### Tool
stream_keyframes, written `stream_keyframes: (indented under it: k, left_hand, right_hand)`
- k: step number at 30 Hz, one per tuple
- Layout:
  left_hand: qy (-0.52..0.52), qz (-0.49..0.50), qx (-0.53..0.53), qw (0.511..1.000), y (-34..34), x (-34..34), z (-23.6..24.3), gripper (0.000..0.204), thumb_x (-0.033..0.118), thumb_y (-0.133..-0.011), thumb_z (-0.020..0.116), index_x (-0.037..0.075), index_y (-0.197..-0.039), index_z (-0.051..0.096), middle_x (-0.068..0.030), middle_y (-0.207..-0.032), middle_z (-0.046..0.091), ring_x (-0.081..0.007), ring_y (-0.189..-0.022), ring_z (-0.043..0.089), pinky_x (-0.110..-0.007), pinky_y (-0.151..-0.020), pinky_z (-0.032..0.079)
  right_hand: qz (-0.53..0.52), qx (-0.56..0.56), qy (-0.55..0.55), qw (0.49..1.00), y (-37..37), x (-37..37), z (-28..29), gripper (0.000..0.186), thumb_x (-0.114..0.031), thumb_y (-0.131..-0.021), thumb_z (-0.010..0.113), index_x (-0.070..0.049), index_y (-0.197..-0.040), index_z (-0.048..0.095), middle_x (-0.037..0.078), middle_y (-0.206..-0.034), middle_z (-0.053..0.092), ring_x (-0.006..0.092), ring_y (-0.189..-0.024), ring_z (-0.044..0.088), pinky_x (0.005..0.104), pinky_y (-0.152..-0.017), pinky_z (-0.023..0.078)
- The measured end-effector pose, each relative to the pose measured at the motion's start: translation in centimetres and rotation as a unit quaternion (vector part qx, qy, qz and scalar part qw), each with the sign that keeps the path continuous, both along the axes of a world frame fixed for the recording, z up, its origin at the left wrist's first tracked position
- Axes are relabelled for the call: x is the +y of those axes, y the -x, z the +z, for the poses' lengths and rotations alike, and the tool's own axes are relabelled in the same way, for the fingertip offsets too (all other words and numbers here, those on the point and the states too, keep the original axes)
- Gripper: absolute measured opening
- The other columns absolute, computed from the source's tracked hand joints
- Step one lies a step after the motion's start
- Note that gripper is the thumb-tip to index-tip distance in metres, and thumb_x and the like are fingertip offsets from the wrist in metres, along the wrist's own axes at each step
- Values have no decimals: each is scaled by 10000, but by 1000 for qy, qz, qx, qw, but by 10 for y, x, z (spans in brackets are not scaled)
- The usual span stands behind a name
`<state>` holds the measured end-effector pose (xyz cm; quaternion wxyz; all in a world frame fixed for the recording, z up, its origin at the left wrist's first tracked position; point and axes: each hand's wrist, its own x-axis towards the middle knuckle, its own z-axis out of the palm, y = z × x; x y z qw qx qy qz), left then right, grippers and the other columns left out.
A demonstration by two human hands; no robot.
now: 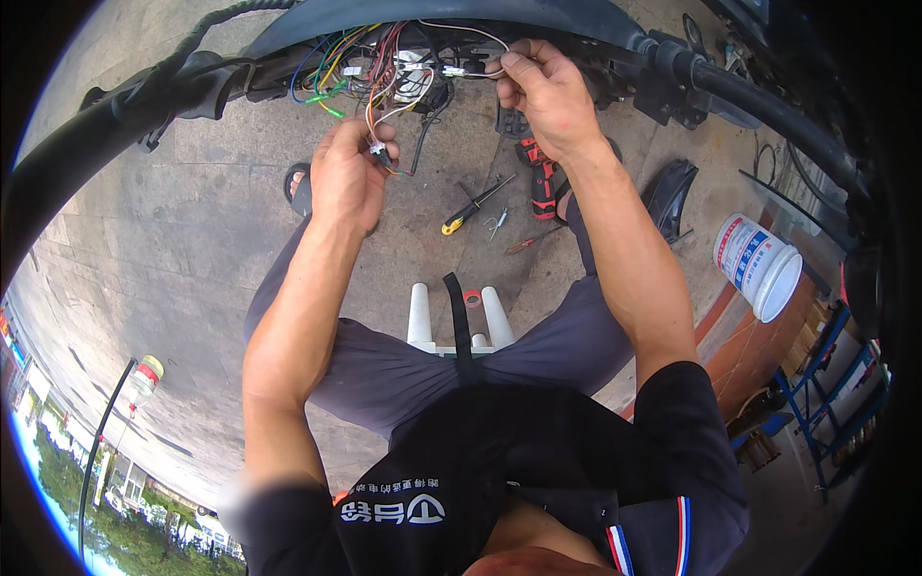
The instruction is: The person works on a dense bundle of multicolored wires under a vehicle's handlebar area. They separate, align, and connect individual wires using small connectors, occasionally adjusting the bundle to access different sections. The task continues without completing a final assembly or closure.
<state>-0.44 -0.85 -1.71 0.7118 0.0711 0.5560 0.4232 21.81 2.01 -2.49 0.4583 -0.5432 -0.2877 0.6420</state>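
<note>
My left hand (351, 175) is closed on a small black-and-white wire connector (378, 150), with orange, white and other thin wires running up from it. Up and to the right, my right hand (546, 94) pinches a thin white wire (488, 74) between thumb and fingers. A white plug (453, 70) sits along that wire, just left of the fingertips. Between both hands hangs a tangle of coloured wires (386, 60), with green bullet sleeves (327, 94) at its left side. The bundle comes out beneath a dark curved vehicle panel (451, 15).
Black handlebars (106, 130) arch across the top. On the paved floor lie a yellow-and-black screwdriver (477, 204), a red cordless drill (542, 180) and a red tape roll (472, 299). A white bucket (754, 264) stands at the right, near a blue rack (826, 384).
</note>
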Motion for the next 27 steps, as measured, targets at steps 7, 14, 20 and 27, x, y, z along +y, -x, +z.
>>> stream_keyframes:
  k: [7,14,20,27]
  left_hand:
    - [-37,3,39,999,-2,2,2,196,114,-876,486,1,-1036,475,-99,-839,586,-157,-688,566,-289,-590,489]
    - [-66,-3,-1,998,-8,1,9,211,195,-874,573,37,-999,512,-55,-888,596,-127,-717,560,-255,-586,457]
    - [-92,-111,37,989,-13,-2,4,212,113,-791,678,41,-967,583,-19,-802,608,-89,-633,540,-215,-564,404]
    - [-75,-160,97,980,-13,-1,2,207,72,-810,642,27,-1003,581,-46,-816,615,-104,-647,546,-234,-592,437]
  right_hand:
    - [13,4,2,1000,1,0,-1,94,-122,-889,547,-44,-941,540,61,-857,626,76,-653,521,227,-602,439]
    - [78,41,19,996,4,-3,4,132,-134,-879,567,-40,-962,527,58,-848,614,81,-670,516,229,-621,439]
    - [122,67,41,989,8,-6,8,222,-122,-858,597,-20,-1048,543,33,-841,613,65,-675,508,213,-638,432]
    - [182,-8,9,983,16,-11,6,253,-76,-828,621,-12,-1068,572,-2,-810,600,43,-691,494,195,-637,415]
